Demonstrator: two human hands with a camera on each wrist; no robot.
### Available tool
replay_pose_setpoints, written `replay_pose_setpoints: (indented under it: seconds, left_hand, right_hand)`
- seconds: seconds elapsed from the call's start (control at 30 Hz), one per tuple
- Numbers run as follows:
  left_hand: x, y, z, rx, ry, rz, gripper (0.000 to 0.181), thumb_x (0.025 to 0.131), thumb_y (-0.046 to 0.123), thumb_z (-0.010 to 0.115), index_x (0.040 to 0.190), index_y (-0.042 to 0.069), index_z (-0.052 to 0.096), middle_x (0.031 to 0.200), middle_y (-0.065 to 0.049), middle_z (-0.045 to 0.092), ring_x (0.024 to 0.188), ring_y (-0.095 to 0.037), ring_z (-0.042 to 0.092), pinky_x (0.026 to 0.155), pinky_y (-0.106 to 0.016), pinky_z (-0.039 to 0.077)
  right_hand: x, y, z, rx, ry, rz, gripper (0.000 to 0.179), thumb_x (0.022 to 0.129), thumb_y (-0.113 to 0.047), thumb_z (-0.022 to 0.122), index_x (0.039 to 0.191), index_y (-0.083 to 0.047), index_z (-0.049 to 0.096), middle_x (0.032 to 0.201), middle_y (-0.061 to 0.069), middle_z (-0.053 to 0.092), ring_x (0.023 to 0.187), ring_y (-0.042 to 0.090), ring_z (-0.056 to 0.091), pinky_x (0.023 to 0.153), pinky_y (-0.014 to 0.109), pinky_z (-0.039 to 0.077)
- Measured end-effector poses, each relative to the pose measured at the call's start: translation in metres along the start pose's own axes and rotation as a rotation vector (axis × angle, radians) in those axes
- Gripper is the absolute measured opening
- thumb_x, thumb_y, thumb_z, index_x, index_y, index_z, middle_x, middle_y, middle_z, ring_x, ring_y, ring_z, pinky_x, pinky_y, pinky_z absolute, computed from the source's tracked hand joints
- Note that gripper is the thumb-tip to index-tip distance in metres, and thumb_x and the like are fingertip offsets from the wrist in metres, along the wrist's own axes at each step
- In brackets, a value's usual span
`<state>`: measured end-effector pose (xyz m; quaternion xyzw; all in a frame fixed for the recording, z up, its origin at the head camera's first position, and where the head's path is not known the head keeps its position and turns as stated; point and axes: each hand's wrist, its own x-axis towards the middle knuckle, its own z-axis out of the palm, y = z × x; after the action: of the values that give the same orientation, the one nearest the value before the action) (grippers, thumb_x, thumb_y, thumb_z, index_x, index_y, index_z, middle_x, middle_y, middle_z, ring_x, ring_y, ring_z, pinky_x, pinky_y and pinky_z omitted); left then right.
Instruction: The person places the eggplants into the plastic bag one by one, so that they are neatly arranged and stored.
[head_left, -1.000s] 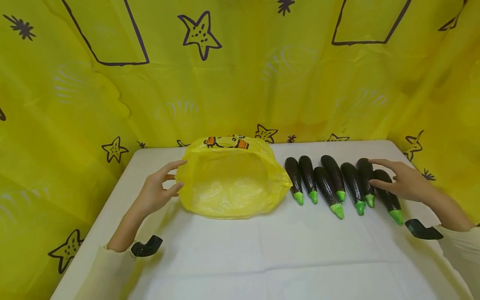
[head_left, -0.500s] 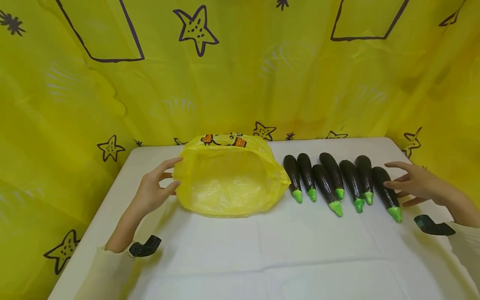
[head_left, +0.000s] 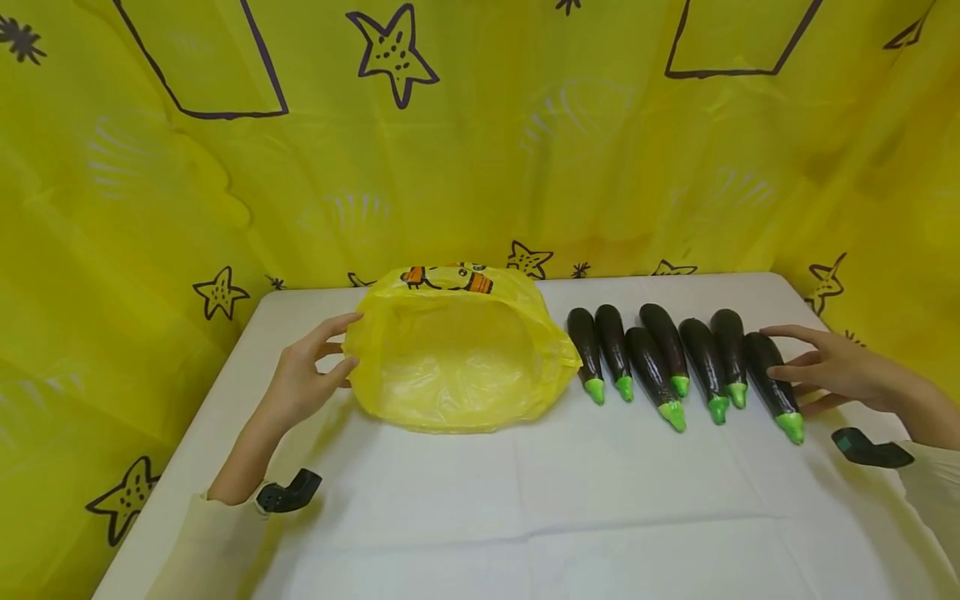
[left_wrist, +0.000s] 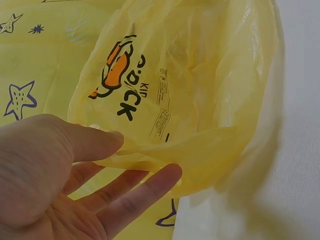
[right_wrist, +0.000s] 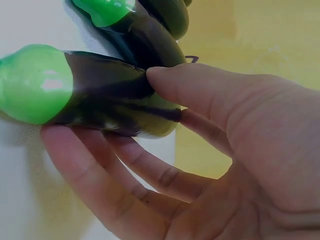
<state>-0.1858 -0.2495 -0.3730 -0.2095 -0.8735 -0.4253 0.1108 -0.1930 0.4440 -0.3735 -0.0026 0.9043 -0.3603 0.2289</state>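
Observation:
A yellow plastic bag (head_left: 465, 417) lies with its wide mouth facing the viewer; a printed duck marks its far side. At its left edge is my left hand (head_left: 300, 379), thumb and fingers spread apart, the tips touching or very near the plastic. In the left wrist view the thumb overlaps the bag's edge while the other fingers stay below it. My right hand (head_left: 843, 371) grips the rightmost eggplant (head_left: 767, 375), thumb on top and fingers along its outer side. That eggplant still lies on the cloth, its green stem end (right_wrist: 35, 85) toward the viewer.
Several more dark eggplants (head_left: 654, 367) lie in a row between the bag and my right hand. They rest on a white-covered table (head_left: 487, 517). Yellow patterned curtains (head_left: 465, 167) stand behind the table and at both sides.
My right hand has moved right and around the rightmost eggplant, from above its neighbour, with its fingers closing in. The left hand stays at the bag's edge. The camera view shifts slightly.

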Motion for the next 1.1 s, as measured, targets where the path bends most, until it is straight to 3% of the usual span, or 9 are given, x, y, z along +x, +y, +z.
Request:
replay_pose_setpoints:
  seconds: [0.23,0.4,0.57,0.77,1.1]
  left_hand:
    - [0.000,0.000,0.000,-0.004,0.005,-0.019,0.062,0.092,-0.010,0.070,0.148,0.010,0.054,0.153,-0.016,0.050,0.115,-0.048,0.064,0.060,-0.025,0.062]
    - [0.000,0.000,0.001,-0.013,0.004,-0.042,0.061,0.093,-0.009,0.069,0.149,0.010,0.053,0.153,-0.016,0.050,0.116,-0.047,0.063,0.061,-0.027,0.063]
    - [0.000,0.001,0.003,-0.021,0.006,-0.059,0.061,0.093,-0.008,0.069,0.149,0.010,0.053,0.153,-0.016,0.049,0.117,-0.046,0.063,0.061,-0.028,0.063]
    - [0.000,0.000,0.003,-0.016,0.008,-0.064,0.061,0.093,-0.008,0.069,0.149,0.010,0.053,0.153,-0.017,0.050,0.116,-0.045,0.064,0.061,-0.029,0.063]
    - [0.002,-0.001,0.004,-0.018,0.019,-0.053,0.061,0.092,-0.011,0.069,0.148,0.009,0.054,0.152,-0.017,0.050,0.114,-0.045,0.064,0.061,-0.030,0.063]
  right_hand:
    - [-0.002,0.002,0.003,0.025,0.011,-0.017,0.080,0.103,-0.019,0.064,0.159,0.000,0.010,0.128,0.049,0.046,0.091,0.032,0.069,0.074,0.046,0.065]
    - [-0.003,0.002,0.003,0.010,0.022,-0.026,0.080,0.103,-0.019,0.064,0.158,0.001,0.010,0.130,0.052,0.041,0.091,0.033,0.070,0.073,0.047,0.064]
    - [-0.005,-0.001,0.002,0.016,0.068,-0.091,0.079,0.102,-0.017,0.065,0.161,-0.006,0.013,0.130,0.053,0.041,0.090,0.035,0.070,0.070,0.048,0.064]
    - [-0.009,-0.017,0.004,0.046,0.125,-0.172,0.076,0.102,-0.015,0.066,0.162,-0.024,0.022,0.134,0.050,0.042,0.088,0.029,0.073,0.069,0.047,0.064]
    - [-0.012,-0.049,0.014,0.114,0.147,-0.231,0.070,0.102,-0.013,0.066,0.160,-0.026,0.028,0.133,0.038,0.049,0.088,0.019,0.073,0.069,0.050,0.064]
